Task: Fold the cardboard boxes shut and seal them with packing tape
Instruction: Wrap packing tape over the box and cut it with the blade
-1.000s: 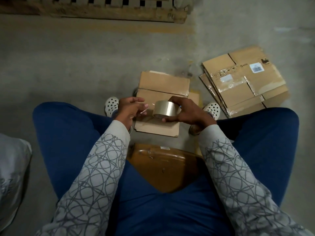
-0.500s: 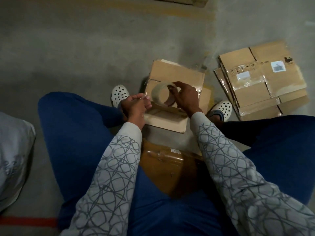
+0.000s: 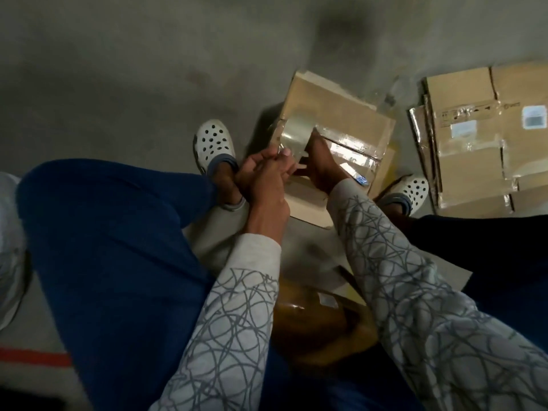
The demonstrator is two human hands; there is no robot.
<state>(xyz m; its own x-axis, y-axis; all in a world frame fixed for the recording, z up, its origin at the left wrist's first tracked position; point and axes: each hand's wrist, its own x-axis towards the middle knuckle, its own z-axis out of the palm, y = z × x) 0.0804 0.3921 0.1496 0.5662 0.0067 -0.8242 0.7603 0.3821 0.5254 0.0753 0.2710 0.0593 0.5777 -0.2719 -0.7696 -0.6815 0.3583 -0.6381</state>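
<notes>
– Curling that left hand tight by the tape roll, why?
– Probably pinching the loose end as anchor. Right hand grips the roll over the box on the floor, so tape lays taut.

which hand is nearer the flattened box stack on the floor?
Right. The right hand grips the tape roll on the side facing the flattened box stack; the left hand pinches at the roll from the far side, by the white clog.
</notes>
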